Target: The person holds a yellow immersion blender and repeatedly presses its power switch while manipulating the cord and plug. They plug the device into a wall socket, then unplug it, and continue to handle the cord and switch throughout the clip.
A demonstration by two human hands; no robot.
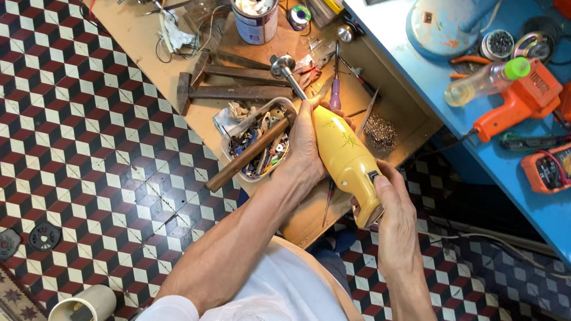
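Both hands [305,157] grip yellow hand blender [343,158]

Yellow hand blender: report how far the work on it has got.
Done: nothing visibly finished. In hand: both hands, left and right, hold the yellow blender, its metal shaft attached, over the wooden board. Left: screwdrivers lie unused.

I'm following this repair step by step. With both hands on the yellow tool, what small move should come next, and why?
Probably lower the yellow tool onto the wooden board to steady it. The left hand grips its front and the right hand its rear, so it hangs in mid-air with its metal shaft pointing over the cluttered parts tray, and neither hand is free for the screwdrivers.
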